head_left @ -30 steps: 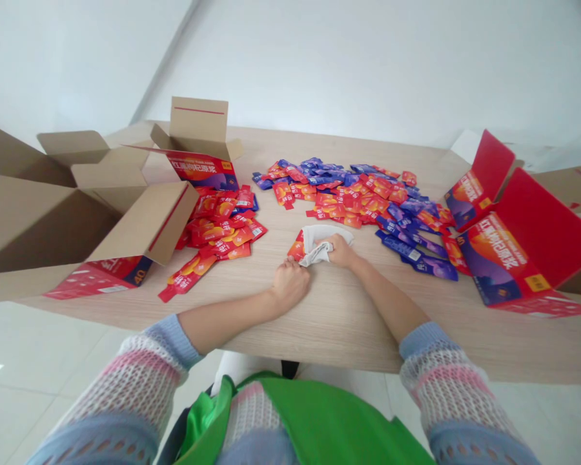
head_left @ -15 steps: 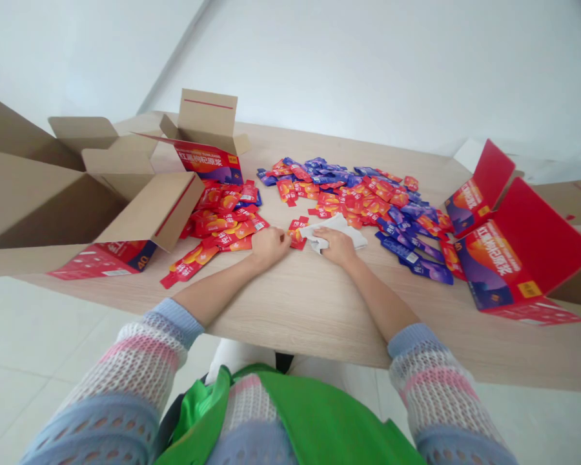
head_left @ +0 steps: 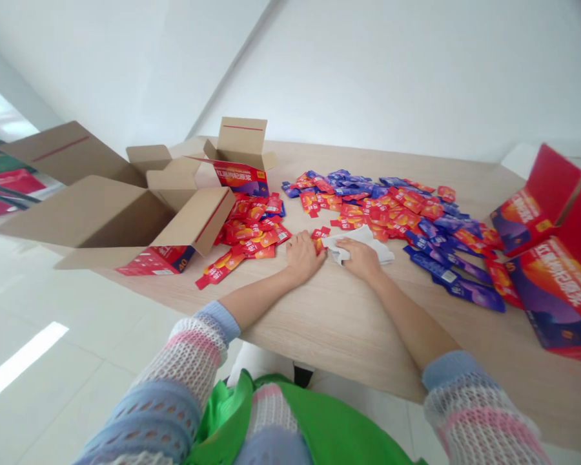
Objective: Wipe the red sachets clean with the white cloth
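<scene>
A single red sachet (head_left: 321, 234) lies flat on the table between my hands. My left hand (head_left: 304, 258) rests at its left edge, fingers bent and pressed on it. In my right hand (head_left: 361, 257) is a folded white cloth (head_left: 376, 244), bunched under the fingers and touching the sachet's right side. Behind the cloth spreads a heap of red sachets (head_left: 382, 210) and purple sachets (head_left: 343, 181). A smaller pile of red sachets (head_left: 252, 229) sits left of my left hand.
At the left stand a large open carton (head_left: 174, 258) and a smaller open carton (head_left: 242, 177), flaps up. Two red and purple boxes (head_left: 556, 290) stand at the right. The table's front edge (head_left: 329, 374) runs below my forearms. A pale wall (head_left: 392, 77) rises behind.
The view has swung left, so everything sits further right in the picture. My left hand has gone from a loose fist to bent fingers on the sachet's left edge. The cloth stays in my right hand.
</scene>
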Available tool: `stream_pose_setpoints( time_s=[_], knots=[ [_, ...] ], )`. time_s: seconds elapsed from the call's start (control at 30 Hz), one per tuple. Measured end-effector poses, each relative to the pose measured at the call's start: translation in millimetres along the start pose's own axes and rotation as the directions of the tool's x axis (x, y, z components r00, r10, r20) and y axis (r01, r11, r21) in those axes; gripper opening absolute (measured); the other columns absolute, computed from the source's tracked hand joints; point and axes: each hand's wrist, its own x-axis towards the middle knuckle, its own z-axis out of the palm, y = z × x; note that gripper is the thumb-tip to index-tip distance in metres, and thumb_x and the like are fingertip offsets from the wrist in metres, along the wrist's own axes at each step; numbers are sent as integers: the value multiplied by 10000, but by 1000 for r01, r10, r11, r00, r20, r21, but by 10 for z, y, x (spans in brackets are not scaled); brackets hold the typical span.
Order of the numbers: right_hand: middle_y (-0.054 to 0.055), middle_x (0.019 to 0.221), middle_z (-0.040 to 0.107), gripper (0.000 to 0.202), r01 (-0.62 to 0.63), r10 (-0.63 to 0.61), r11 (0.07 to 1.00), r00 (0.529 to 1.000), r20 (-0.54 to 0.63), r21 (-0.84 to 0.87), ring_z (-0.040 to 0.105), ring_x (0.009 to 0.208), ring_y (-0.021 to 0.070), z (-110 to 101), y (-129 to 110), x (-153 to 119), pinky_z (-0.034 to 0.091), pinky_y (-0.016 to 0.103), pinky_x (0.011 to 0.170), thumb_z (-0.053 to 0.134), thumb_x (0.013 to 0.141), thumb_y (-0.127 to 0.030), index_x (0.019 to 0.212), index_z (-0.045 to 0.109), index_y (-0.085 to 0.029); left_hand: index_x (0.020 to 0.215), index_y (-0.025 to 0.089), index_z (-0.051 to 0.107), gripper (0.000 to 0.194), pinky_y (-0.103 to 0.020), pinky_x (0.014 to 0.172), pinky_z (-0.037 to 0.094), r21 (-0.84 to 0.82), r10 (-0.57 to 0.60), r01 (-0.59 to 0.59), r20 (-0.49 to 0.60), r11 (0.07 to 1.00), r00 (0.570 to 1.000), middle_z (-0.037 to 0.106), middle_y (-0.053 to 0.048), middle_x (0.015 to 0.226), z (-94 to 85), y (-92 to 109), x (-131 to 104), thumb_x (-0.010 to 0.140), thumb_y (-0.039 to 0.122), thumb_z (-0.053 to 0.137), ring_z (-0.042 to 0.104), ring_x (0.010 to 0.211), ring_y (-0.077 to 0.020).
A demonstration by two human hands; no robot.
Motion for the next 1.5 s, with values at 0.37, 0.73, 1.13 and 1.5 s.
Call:
stream_pose_setpoints(
  time_s=[0.37,0.73,1.13,1.5],
  knots=[
    [37,1254,615,541,27,-27,999,1000,17,-24,533,1211,229,38,33,-14,411,395,1055,543,677,-125,1201,635,-226,1192,118,346,424,-340,720,469,-149,-7,19,78,989,997,619,-135,1013,3,-174,50,907,390,503,649,881,-257],
    [33,1242,625,534,31,-31,999,1000,1,-28,533,1210,211,29,4,-7,415,378,1047,543,675,-108,1188,637,-222,1231,124,308,306,-318,721,472,-274,-217,170,-151,947,965,614,-148,1089,-285,-687,402,941,190,381,643,914,-237],
    [50,1249,621,520,36,-36,999,999,-4,9,527,1214,220,87,57,4,394,373,1060,560,679,-107,1184,646,-197,1118,189,579,271,-372,701,474,75,-493,515,-205,854,846,644,-159,987,-468,-1545,786,937,223,381,638,892,-305],
    [63,1246,623,511,31,-31,999,1000,1,-13,538,1202,225,70,36,15,399,366,1058,583,681,-123,1186,643,-174,998,90,687,339,-377,766,446,200,-366,426,-277,882,888,618,-214,1057,-437,-1377,727,885,149,373,580,973,-319]
  ],
)
